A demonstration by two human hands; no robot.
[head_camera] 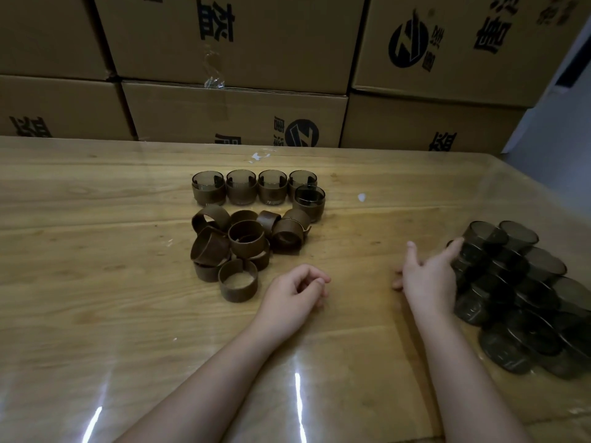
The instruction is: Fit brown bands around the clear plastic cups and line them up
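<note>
1. The right hand (428, 276) is lying open over the wooden worktop (96, 282) with its fingers spread. One fingertip is touching the nearest cup in the heap of smoky clear plastic cups (518, 302), but nothing is gripped yet.
2. That heap is lying just to the right of the right hand, near the worktop's right edge. The cups seem to be nested in short stacks tipped on their sides, with the long axes running roughly away from the person and the open mouths at the far end.
3. The left hand (294, 289) is resting on the worktop with its fingers loosely curled, holding nothing. It is sitting well apart from the cups, so the right hand is looking like the one to take a cup.
4. The left hand is lying just beside the nearest loose brown band (238, 279), at the near edge of the pile of brown bands (236, 241), so it is well placed to pick up a band.
5. Four banded cups (241, 188) are standing upright in a row behind the pile, and a fifth banded cup (309, 199) is standing slightly forward of the row's right end.
6. The stacked cardboard cartons (224, 43) behind are showing dark Chinese characters printed upside down, which I cannot read reliably, and a round logo (408, 43) with a Z-like stroke.
</note>
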